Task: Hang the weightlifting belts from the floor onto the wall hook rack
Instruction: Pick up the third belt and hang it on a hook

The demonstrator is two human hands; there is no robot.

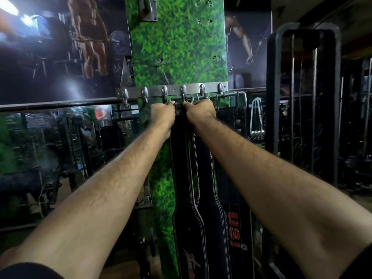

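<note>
A metal hook rack [173,90] with several hooks is screwed across a green grass-patterned pillar. A black weightlifting belt [188,198] with white stitching hangs down from just under the rack's middle hook. My left hand [162,113] and my right hand [199,112] both grip its top end, close together, right below that hook. The belt's buckle is hidden between my fingers. Another black belt with orange lettering [237,228] hangs to the right, partly behind my right forearm.
A metal cable-machine handle [239,96] hangs off the right hooks. A horizontal black rail [60,104] runs along the mirrored wall at left. A black machine frame [306,87] stands close on the right. Gym posters cover the upper wall.
</note>
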